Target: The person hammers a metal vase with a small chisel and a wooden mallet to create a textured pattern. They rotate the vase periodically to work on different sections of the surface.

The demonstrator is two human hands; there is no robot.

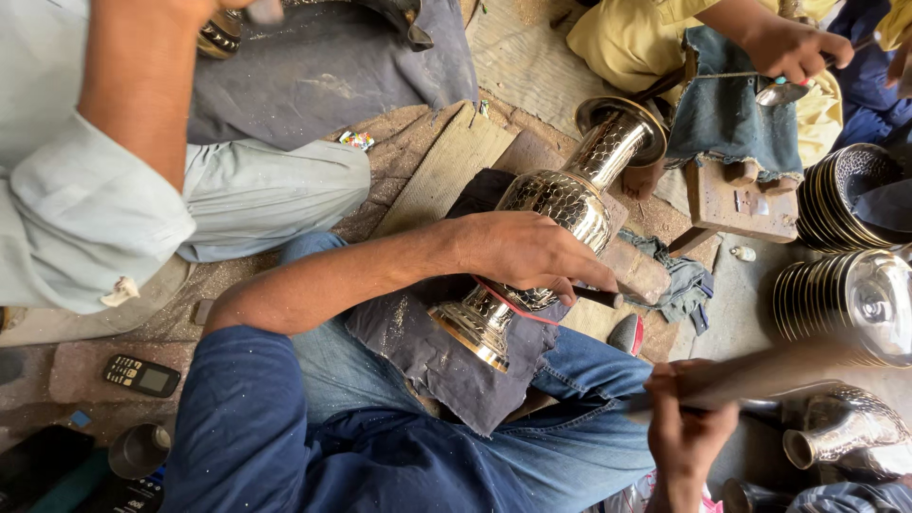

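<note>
A shiny hammered-metal vase [560,195] lies on its side on a dark cloth [427,351] over my lap, its foot toward me and its flared mouth pointing away. My left hand [522,252] rests over the vase's lower body, fingers curled around a short dark punch [600,296] set against the metal. My right hand [686,432], low on the right, grips a long handle, apparently of a hammer [769,372], blurred by motion. It points up and right, apart from the vase.
A person in a light grey shirt sits at the left [85,190]. Another person in yellow [788,47] works with a tool at the top right. Stacked metal bowls [836,195] and more metalware [845,427] stand on the right. A phone [141,375] and a cup [138,448] lie at lower left.
</note>
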